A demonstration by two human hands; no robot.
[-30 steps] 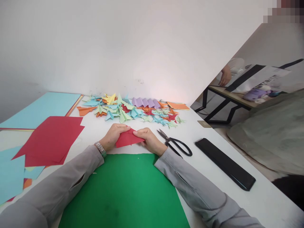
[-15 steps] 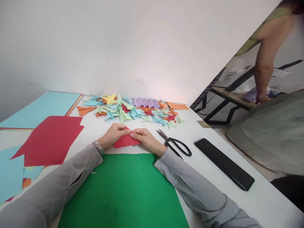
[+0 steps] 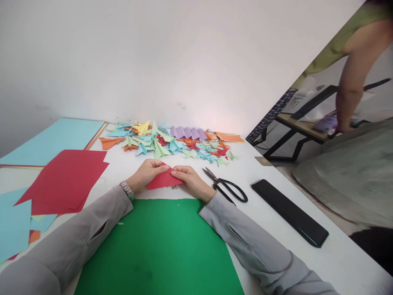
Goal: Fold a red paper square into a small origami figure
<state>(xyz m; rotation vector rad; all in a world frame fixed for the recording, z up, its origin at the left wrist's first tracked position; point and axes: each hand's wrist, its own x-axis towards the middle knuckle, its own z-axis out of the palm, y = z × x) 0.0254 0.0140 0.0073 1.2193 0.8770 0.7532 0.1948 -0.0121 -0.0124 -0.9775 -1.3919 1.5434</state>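
A small folded red paper [image 3: 162, 180] is held up between both hands, just beyond the far edge of a green sheet [image 3: 159, 241]. My left hand [image 3: 146, 174] pinches its upper left side, thumb on top. On its right side my right hand [image 3: 192, 180] grips it, with the thumb on the front face and some fingertips showing below. Black-handled scissors [image 3: 224, 184] lie to the right of my right hand, tips pointing away. Folded paper shapes in several colours [image 3: 159, 141] are heaped beyond the hands.
Red sheets [image 3: 67, 180] and light blue sheets [image 3: 14, 225] lie at left, with a large light blue stack [image 3: 58, 139] behind. A black oblong object [image 3: 290, 213] rests at right. Past the table's right edge, a person's arm [image 3: 353, 86] reaches over another table [image 3: 302, 125].
Both thumbs have shifted slightly on the red paper, the right one moving a little to the right. The other person's arm has moved right.
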